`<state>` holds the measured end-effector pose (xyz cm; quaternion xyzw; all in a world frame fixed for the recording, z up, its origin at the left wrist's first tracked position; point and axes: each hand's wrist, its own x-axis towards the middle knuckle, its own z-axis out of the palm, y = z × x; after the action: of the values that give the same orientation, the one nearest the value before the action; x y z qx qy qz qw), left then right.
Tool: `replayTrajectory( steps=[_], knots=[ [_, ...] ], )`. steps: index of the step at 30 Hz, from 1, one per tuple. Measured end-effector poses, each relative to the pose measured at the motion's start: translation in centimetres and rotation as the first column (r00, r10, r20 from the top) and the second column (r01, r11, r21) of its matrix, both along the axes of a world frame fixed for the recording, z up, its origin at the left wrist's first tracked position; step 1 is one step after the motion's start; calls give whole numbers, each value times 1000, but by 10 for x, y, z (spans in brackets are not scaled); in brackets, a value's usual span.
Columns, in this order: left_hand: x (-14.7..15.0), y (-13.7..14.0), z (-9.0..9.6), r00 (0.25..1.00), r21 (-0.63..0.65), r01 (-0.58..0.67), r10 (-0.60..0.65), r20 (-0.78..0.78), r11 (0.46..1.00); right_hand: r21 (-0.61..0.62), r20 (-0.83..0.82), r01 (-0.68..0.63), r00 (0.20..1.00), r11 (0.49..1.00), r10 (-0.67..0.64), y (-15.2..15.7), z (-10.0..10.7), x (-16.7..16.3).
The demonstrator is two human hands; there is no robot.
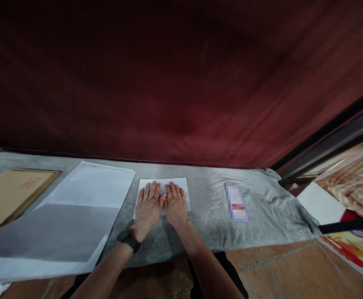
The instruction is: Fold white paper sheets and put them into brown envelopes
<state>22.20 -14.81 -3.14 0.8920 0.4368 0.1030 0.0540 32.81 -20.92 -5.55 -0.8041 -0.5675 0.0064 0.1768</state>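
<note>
A small white sheet of paper lies on the grey cloth in front of me. Both palms rest flat on it, side by side, with the thumbs close together. My left hand covers its left half, fingers stretched out and pointing away from me. On the right half lies my right hand, fingers also extended. Neither hand grips anything. Much of the paper is hidden under the hands. A dark watch is on my left wrist.
Large white sheets lie to the left, beside brown envelopes or boards. A blurred purple-white packet is at right on the grey cloth. A dark red curtain hangs behind; a dark metal bar slants at right.
</note>
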Motion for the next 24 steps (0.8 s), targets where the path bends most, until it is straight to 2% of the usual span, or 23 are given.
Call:
replayTrajectory(
  steps=[3, 5, 7, 9, 12, 17, 20, 22, 24],
  knots=[
    [-19, 5, 29, 999, 165, -51, 48, 19, 985, 20, 8, -2, 1000, 1000, 2, 0, -3, -1],
    [-38, 12, 46, 978, 256, -207, 206, 32, 944, 33, 9, -2, 1000, 999, 2, 0, -4, -1],
    [-58, 17, 53, 931, 239, -346, 363, -27, 907, 44, 14, -7, 1000, 999, 6, -1, -5, -2],
    [-75, 20, 51, 887, 157, -415, 437, -147, 896, 58, 25, -13, 1000, 998, 12, -2, -7, -2],
    [-91, 19, 41, 870, 46, -417, 413, -271, 908, 86, 52, -16, 999, 996, 12, -3, -9, -1],
    [-108, 27, 45, 889, 31, -391, 387, -247, 920, 131, 86, -14, 996, 991, 3, -1, -15, -3],
    [-124, 51, 49, 904, 119, -367, 384, -186, 922, 146, 109, -14, 994, 989, -2, 2, -18, -9],
    [-136, 76, 47, 904, 228, -378, 411, -118, 897, 146, 126, -11, 992, 989, -8, 3, -19, -12],
    [-146, 105, 42, 911, 262, -367, 402, -92, 893, 140, 139, -9, 990, 990, -10, 3, -20, -14]
  ],
)
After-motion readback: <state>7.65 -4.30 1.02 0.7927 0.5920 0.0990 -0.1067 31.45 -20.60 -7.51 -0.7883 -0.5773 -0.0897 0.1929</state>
